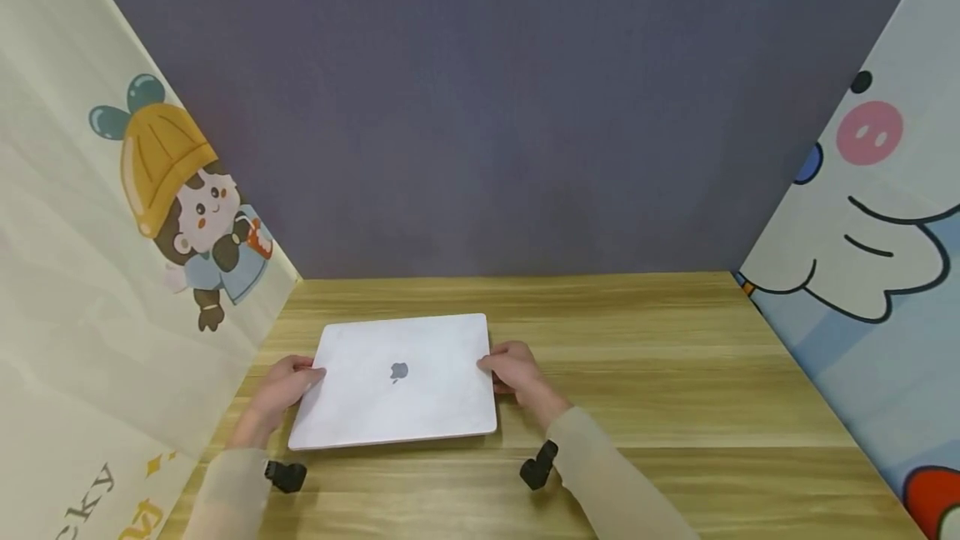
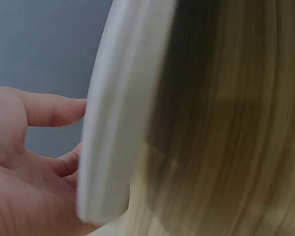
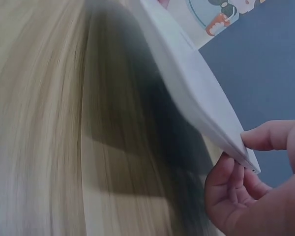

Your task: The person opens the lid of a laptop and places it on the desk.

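A closed silver laptop (image 1: 442, 394) with a dark apple logo is held a little above the wooden table, left of the middle in the head view. My left hand (image 1: 282, 386) grips its left edge, thumb on the lid. On the opposite edge, my right hand (image 1: 517, 372) pinches the laptop between the thumb above and curled fingers below. Seen from the right wrist, the slim laptop side (image 3: 201, 96) hangs over a shadow, with the right hand (image 3: 265, 172) at one corner. The left wrist view shows the laptop edge (image 2: 115, 128) blurred, partly hiding the left fingers.
The wooden table (image 1: 660, 373) extends to the right of the laptop. A dark grey panel (image 1: 510, 123) rises behind it. Printed cloths with cartoon figures line the left side (image 1: 60, 232) and the right side (image 1: 862, 373).
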`<act>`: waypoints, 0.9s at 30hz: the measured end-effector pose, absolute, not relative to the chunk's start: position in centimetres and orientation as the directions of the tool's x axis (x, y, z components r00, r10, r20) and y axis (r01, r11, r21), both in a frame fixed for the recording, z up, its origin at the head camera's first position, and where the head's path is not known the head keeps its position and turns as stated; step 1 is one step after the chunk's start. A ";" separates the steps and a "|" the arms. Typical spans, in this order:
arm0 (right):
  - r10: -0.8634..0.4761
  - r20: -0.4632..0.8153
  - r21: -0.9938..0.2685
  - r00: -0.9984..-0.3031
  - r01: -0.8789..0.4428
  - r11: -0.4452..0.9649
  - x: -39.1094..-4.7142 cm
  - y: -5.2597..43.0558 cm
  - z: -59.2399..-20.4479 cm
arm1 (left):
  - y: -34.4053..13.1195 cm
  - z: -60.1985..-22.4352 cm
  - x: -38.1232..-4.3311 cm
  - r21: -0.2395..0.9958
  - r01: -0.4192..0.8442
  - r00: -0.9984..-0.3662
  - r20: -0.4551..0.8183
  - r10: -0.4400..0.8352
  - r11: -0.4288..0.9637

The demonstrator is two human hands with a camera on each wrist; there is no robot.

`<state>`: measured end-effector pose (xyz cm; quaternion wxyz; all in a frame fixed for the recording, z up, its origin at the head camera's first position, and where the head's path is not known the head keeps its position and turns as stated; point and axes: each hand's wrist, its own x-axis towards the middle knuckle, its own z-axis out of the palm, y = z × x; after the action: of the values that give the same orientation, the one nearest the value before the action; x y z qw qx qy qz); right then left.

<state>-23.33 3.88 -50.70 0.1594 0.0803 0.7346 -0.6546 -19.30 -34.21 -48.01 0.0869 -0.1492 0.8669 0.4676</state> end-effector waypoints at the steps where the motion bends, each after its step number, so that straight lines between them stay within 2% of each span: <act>1: -0.085 -0.327 -0.940 -0.941 0.315 0.130 -23.3 4.2 -50.7 | -34.0 -47.9 -19.3 0.790 -0.330 -0.944 -0.283 -0.171 0.516; 19: 0.010 -0.220 -0.973 -0.976 0.220 0.069 -22.7 8.9 -49.6 | -29.9 -46.8 -19.6 0.914 -0.218 -0.976 -0.199 -0.090 0.343; 27: 0.030 -0.175 -0.979 -0.984 0.177 0.097 -22.0 11.4 -48.9 | -28.1 -46.5 -19.2 0.957 -0.163 -0.987 -0.160 -0.034 0.238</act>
<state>-22.02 11.44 -48.86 0.0550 0.0698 0.7386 -0.6683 -19.24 -28.12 -46.53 0.0526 -0.0628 0.7850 0.6140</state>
